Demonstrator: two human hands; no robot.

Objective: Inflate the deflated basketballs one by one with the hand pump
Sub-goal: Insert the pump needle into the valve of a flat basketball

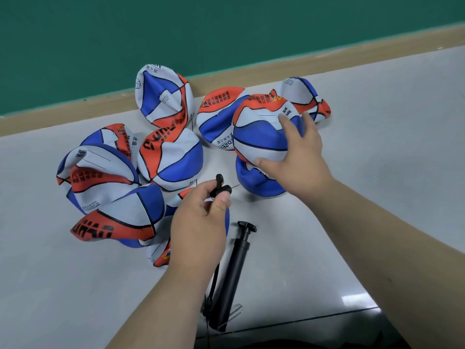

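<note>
Basketballs, red, white and blue and mostly caved in, lie clustered on a grey surface in the head view. The right hand grips a rounder ball, fingers spread over its top and thumb against its lower side; this ball sits on a flattened blue one. The left hand pinches the black hose nozzle between thumb and fingers, just in front of the cluster. The black hand pump lies on the surface beside the left forearm, handle toward the balls.
</note>
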